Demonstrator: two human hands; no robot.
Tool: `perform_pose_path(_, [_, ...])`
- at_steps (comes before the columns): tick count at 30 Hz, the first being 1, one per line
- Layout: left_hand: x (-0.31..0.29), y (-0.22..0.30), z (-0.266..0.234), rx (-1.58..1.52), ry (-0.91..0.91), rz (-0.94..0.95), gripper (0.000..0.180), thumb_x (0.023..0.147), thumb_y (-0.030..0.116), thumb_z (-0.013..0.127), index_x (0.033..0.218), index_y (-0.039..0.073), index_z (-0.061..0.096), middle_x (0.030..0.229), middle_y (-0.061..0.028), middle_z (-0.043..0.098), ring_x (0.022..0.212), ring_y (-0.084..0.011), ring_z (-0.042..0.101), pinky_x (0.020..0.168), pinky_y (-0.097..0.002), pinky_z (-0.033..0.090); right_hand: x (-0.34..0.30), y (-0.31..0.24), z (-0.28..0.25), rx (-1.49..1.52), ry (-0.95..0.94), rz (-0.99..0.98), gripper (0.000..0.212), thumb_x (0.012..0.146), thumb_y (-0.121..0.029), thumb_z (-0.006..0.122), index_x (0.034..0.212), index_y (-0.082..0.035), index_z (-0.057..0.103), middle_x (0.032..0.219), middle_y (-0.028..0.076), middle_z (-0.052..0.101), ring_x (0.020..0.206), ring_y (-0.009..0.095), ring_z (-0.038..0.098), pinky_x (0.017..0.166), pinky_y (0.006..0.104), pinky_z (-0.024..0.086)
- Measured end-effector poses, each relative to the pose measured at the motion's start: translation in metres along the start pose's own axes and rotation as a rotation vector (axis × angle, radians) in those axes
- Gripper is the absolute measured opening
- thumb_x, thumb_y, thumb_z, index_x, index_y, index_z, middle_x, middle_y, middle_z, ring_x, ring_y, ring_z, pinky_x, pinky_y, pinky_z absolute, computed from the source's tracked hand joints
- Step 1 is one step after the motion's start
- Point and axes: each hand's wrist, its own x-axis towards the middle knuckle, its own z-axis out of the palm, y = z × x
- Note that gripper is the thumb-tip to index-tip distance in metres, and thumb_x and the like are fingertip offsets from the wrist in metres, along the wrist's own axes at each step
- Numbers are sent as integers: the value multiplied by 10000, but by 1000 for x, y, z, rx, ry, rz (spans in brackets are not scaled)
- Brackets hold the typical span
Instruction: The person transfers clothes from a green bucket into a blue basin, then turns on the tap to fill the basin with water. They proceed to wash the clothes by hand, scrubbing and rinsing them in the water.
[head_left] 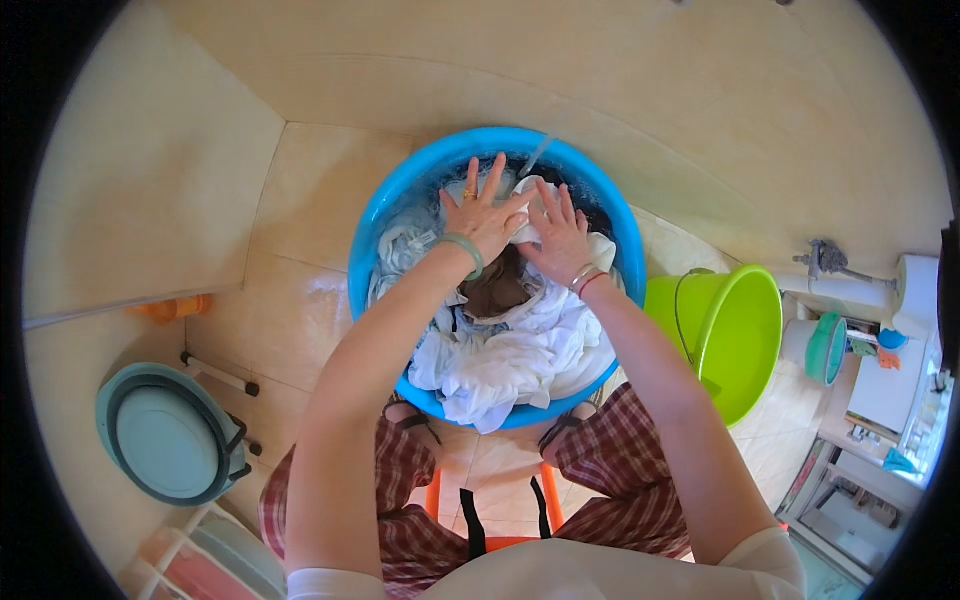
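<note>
A round blue tub (364, 250) full of wet clothes stands in front of me, between my feet. My left hand (485, 220) lies over the far middle of the pile, its fingers spread; a pale green bangle circles that wrist. Close beside it, my right hand (562, 240) rests palm down on white cloth with its fingers stretched out. Below the hands show a brown garment (497, 290) and a heap of white clothes (530, 350), part of which hangs over the near rim. Water and dark cloth show at the far side, where a thin clear stream (537, 155) comes in.
A lime green bucket (745, 340) leans tilted just right of the tub. At the left, a grey-green basin (165, 440) rests against the wall near a white rack (160, 565). Tiled walls close in behind the tub. An orange stool (550, 490) shows between my legs.
</note>
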Motion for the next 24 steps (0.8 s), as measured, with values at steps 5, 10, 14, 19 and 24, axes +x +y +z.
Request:
perform_pose_path(5, [11, -29, 47, -28, -171, -85, 474, 911, 428, 394, 1371, 438, 279, 1516, -40, 56, 1372, -382, 34, 993, -662, 212, 10, -3, 31, 26, -176, 8, 665, 778, -307, 636, 1359, -164, 346, 1510, 46, 93, 1359, 399, 115, 1007, 598, 268])
perform_pose_path(10, [23, -51, 81, -102, -189, -26, 519, 900, 378, 402, 1397, 263, 307, 1482, -86, 210, 1349, -355, 185, 1036, -560, 243, 30, 10, 57, 40, -441, 34, 585, 824, -260, 575, 1336, -106, 339, 1443, 142, 253, 1266, 407, 316, 947, 503, 388])
perform_pose_path(14, [32, -28, 62, 72, -215, -149, 490, 893, 328, 399, 1343, 135, 390, 1441, -118, 298, 1323, -321, 265, 1062, -456, 250, 24, 22, 77, -278, -170, -55, 518, 821, -313, 550, 1262, -69, 431, 1204, 197, 534, 1055, 359, 546, 884, 437, 440])
perform_pose_path(19, [49, -60, 115, -80, -92, -165, 468, 892, 328, 418, 1291, 87, 458, 1403, -162, 342, 1280, -345, 318, 1055, -373, 276, 53, 30, 91, -85, -480, -229, 421, 803, -323, 577, 1130, -58, 570, 1149, 183, 579, 1026, 333, 571, 885, 406, 442])
perform_pose_path(24, [61, -85, 179, -262, -216, -290, 444, 881, 295, 445, 1259, 68, 489, 1333, -179, 431, 1202, -334, 427, 1004, -389, 346, 61, 56, 138, 228, -552, -259, 403, 802, -266, 578, 1141, -47, 570, 1205, 165, 550, 1081, 323, 539, 911, 381, 434])
